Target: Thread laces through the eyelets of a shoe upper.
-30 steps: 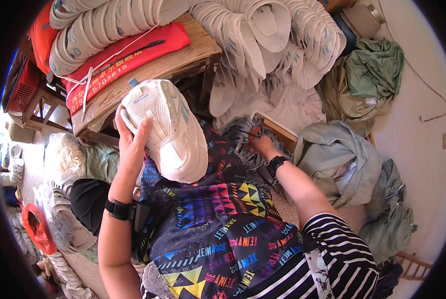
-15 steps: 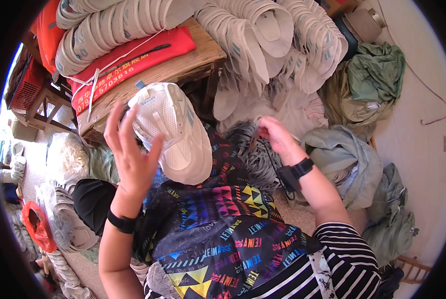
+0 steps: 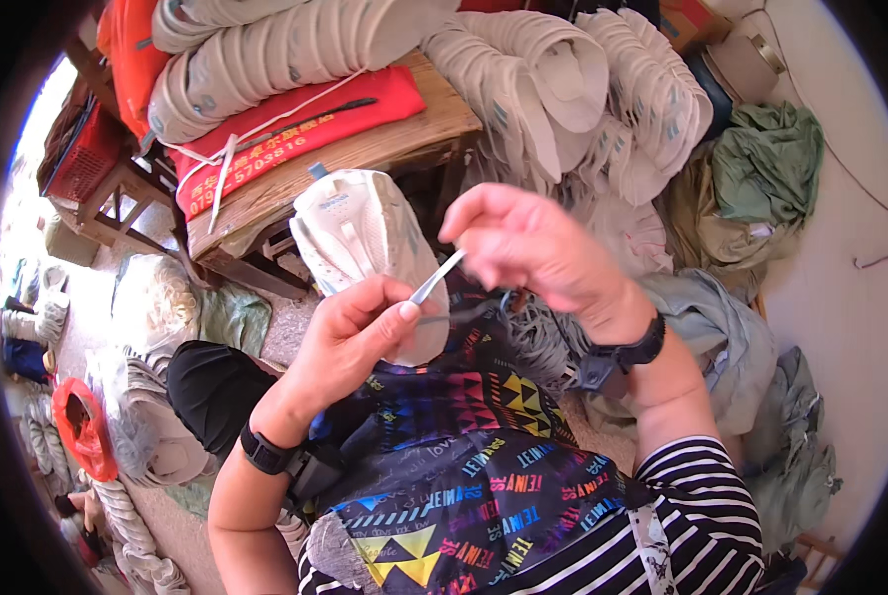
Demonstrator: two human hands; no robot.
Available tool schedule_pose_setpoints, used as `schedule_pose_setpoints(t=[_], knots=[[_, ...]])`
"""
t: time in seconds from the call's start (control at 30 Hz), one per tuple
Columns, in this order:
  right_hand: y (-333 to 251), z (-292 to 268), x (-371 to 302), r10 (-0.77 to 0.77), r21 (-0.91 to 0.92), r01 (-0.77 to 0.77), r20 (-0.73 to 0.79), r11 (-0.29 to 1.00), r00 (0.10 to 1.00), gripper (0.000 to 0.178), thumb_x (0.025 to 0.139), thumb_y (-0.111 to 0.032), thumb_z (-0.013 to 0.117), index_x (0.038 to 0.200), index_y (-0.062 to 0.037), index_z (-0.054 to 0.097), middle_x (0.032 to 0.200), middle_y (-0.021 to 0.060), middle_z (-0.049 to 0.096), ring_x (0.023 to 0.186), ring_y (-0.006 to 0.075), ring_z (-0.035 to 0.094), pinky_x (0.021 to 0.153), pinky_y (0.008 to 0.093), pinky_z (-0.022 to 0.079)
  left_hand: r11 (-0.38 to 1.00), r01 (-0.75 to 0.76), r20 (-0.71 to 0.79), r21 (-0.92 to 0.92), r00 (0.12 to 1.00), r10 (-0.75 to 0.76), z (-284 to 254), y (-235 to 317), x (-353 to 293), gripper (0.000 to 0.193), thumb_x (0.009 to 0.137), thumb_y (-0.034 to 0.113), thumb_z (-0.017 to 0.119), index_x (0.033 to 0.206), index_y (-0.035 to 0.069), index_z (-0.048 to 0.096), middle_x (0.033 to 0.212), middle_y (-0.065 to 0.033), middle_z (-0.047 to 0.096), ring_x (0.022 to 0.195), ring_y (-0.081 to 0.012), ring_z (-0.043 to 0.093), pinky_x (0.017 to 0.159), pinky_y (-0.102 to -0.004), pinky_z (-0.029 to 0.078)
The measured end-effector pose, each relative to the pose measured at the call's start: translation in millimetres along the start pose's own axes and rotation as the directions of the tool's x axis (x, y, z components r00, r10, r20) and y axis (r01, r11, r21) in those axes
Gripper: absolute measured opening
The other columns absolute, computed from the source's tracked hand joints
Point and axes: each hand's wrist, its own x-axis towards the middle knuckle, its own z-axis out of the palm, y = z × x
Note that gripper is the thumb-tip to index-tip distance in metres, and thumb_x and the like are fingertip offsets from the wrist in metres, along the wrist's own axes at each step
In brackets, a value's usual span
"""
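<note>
A white shoe upper (image 3: 337, 220) with mesh panels lies on my apron-covered lap (image 3: 484, 446), toe toward me. In front of it, my left hand (image 3: 340, 337) pinches a pale grey shoelace (image 3: 438, 277) between thumb and forefinger. My right hand (image 3: 543, 253), a little blurred, has its fingers closed on the lace's upper end. The short stretch between the two hands is pulled straight and slanted. A grey tail hangs from the left fingers across the toe of the upper. Below my right wrist is a bundle of grey laces (image 3: 541, 342).
Ahead stands a wooden bench (image 3: 265, 203) with a red cloth bag (image 3: 295, 134) and rows of nested white uppers (image 3: 265, 69). More stacked uppers (image 3: 523, 89) fill the back. Green and grey cloth sacks (image 3: 761, 169) lie on the right. At left are plastic-bagged uppers (image 3: 156, 416).
My right hand has moved left from the lace bundle, bringing a lace. My left hand has come down and closed on it in front of the upper. The whole view has shifted slightly.
</note>
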Motion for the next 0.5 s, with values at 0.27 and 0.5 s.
schedule_pose_setpoints(t=[0.27,0.5], knots=[[29.8,-118.2,-0.4,-0.553,-0.805,0.024,-0.385,0.593,0.739,0.009,0.092,-0.012,0.059,0.098,-0.0060,0.062,0.070,-0.0019,0.061,0.058,0.0108,0.055,0.055,0.0255,0.042,0.920,-0.015,-0.128,0.392,0.989,0.071,-46.5,12.9,-49.8,0.019,0.098,0.020,0.059,0.092,0.005,0.070,0.075,0.0045,0.055,0.074,-0.0071,0.043,0.069,-0.0237,0.036],[45.0,-98.4,8.3,-0.526,-0.829,-0.366,-0.104,-0.422,0.844,0.017,0.084,-0.003,0.053,0.099,-0.0047,0.062,0.097,0.0151,0.067,0.089,0.0334,0.064,0.080,0.0431,0.050,0.941,0.075,-0.223,0.331,0.975,0.001,-33.8,11.5,-58.2,0.019,0.098,0.019,0.059,0.095,0.004,0.070,0.077,0.0012,0.060,0.078,-0.0098,0.052,0.072,-0.0264,0.045]])
